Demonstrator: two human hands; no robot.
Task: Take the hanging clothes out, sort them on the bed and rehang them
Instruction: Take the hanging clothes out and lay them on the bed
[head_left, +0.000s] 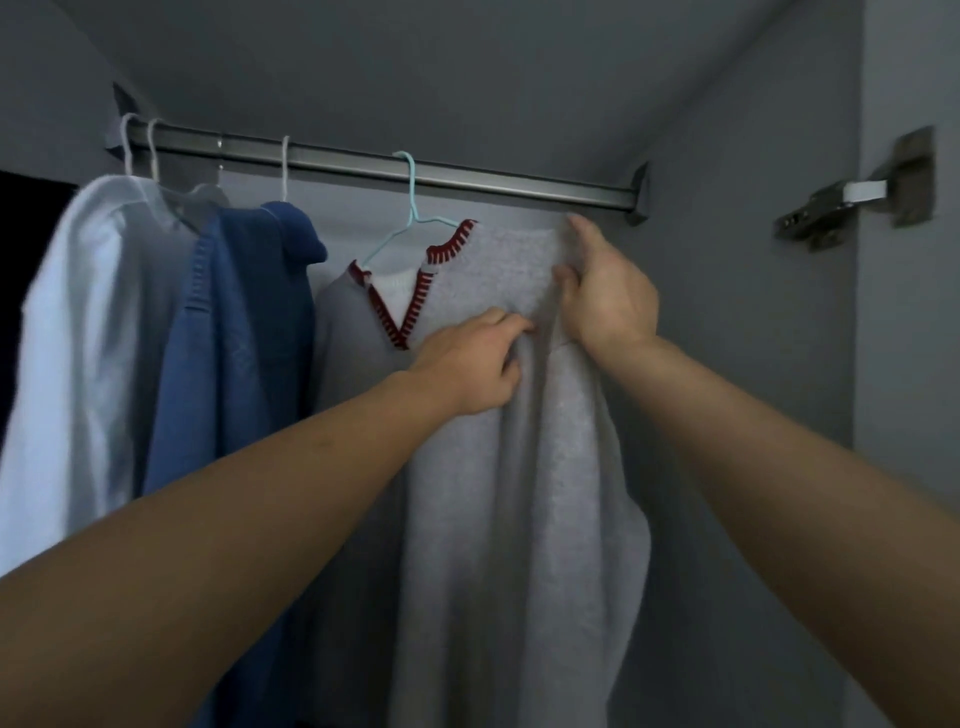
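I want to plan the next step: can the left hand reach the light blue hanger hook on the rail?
Probably yes: the left hand holds the grey sweater just below the hanger hook, nothing between.

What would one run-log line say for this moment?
place: wardrobe rail | left hand: pinches grey sweater | right hand: grips its shoulder | sweater on teal hanger

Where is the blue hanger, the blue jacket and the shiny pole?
blue hanger (410, 179): head view, on its hook.
blue jacket (244, 332): head view, on its front.
shiny pole (509, 183): head view, on its bare middle.
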